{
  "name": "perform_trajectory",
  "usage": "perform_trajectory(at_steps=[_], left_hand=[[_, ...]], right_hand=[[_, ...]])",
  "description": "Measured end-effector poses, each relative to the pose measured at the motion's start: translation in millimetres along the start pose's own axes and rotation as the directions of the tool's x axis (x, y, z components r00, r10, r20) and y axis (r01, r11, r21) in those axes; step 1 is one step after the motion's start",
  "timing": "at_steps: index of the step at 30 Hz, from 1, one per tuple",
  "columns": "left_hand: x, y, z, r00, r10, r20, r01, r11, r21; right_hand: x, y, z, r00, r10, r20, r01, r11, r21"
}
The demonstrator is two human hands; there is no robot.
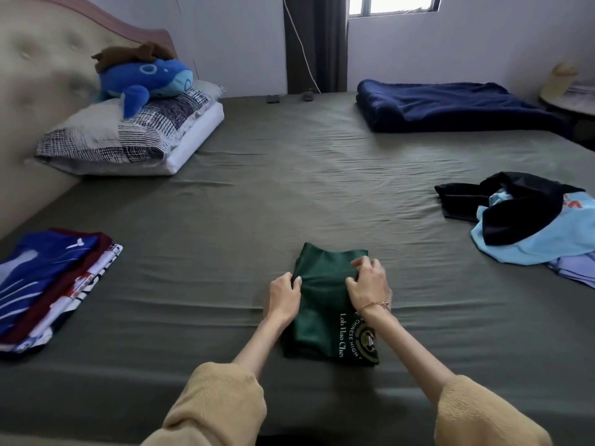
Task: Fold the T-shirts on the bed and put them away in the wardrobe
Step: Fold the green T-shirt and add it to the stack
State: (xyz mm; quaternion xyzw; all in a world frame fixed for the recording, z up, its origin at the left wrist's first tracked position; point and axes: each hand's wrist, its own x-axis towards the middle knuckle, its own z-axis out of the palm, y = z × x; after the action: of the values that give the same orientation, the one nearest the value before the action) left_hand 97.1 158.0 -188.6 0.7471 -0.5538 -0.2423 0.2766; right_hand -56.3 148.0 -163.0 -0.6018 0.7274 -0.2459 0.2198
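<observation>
A dark green T-shirt (325,304) with white lettering and a round crest lies folded into a narrow strip on the olive bed sheet (289,175), near the front edge. My left hand (283,296) pinches its left edge at the middle fold. My right hand (370,283) grips the cloth on the right side, fingers curled over a raised fold. A stack of folded T-shirts (48,284), blue on top with maroon and white beneath, lies at the left. A loose heap of unfolded shirts (528,223), black and light blue, lies at the right.
Two pillows (128,136) with a blue plush whale (145,82) sit by the padded headboard at the back left. A folded navy blanket (450,104) lies at the back right. A small table with a hat (563,85) stands beyond the right edge.
</observation>
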Motion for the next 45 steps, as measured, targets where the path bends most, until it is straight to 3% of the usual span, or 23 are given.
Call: perform_trajectory(at_steps=[2, 4, 7, 11, 16, 20, 26, 32, 36, 40, 42, 45], left_hand=[[-2, -3, 2, 1.0, -0.028, -0.001, 0.028, 0.992, 0.12], [-4, -3, 4, 0.996, -0.086, 0.004, 0.084, 0.988, 0.13], [3, 6, 1, 0.983, -0.172, 0.068, 0.174, 0.984, -0.03], [24, 11, -8, 0.919, -0.284, 0.274, 0.356, 0.896, -0.266], [18, 14, -16, 0.834, -0.217, 0.507, 0.481, 0.736, -0.476], [17, 24, -27, 0.859, -0.149, 0.489, 0.441, 0.699, -0.562], [32, 69, -65, 0.973, 0.047, 0.224, 0.137, 0.666, -0.734], [40, 76, -71, 0.996, 0.072, -0.061, -0.095, 0.734, -0.672], [30, 27, -31, 0.999, -0.033, -0.033, 0.007, 0.802, -0.597], [8, -22, 2, 0.997, -0.049, 0.062, 0.066, 0.944, -0.322], [-5, -30, 2, 0.998, -0.019, 0.062, 0.031, 0.98, -0.195], [-12, -31, -2, 1.0, -0.011, 0.026, 0.015, 0.99, -0.142]], right_hand=[[3, 7, 0, 0.997, 0.079, 0.019, -0.079, 0.997, -0.008], [5, 13, 1, 0.978, 0.192, 0.074, -0.198, 0.977, 0.079], [17, 22, 2, 0.947, 0.258, 0.19, -0.296, 0.931, 0.215], [31, 25, -1, 0.88, 0.316, 0.356, -0.448, 0.802, 0.395], [32, 20, -10, 0.827, 0.217, 0.519, -0.529, 0.613, 0.587], [31, 9, -22, 0.879, 0.115, 0.464, -0.444, 0.554, 0.704], [46, -29, -69, 0.979, -0.067, 0.195, -0.13, 0.532, 0.836], [49, -28, -89, 0.971, -0.236, -0.037, 0.177, 0.606, 0.775], [36, 23, -59, 0.941, -0.336, 0.035, 0.264, 0.797, 0.543], [10, 67, -40, 0.893, -0.38, 0.24, 0.344, 0.921, 0.182], [0, 75, -37, 0.856, -0.423, 0.296, 0.393, 0.906, 0.158], [-8, 75, -36, 0.847, -0.437, 0.303, 0.38, 0.896, 0.23]])
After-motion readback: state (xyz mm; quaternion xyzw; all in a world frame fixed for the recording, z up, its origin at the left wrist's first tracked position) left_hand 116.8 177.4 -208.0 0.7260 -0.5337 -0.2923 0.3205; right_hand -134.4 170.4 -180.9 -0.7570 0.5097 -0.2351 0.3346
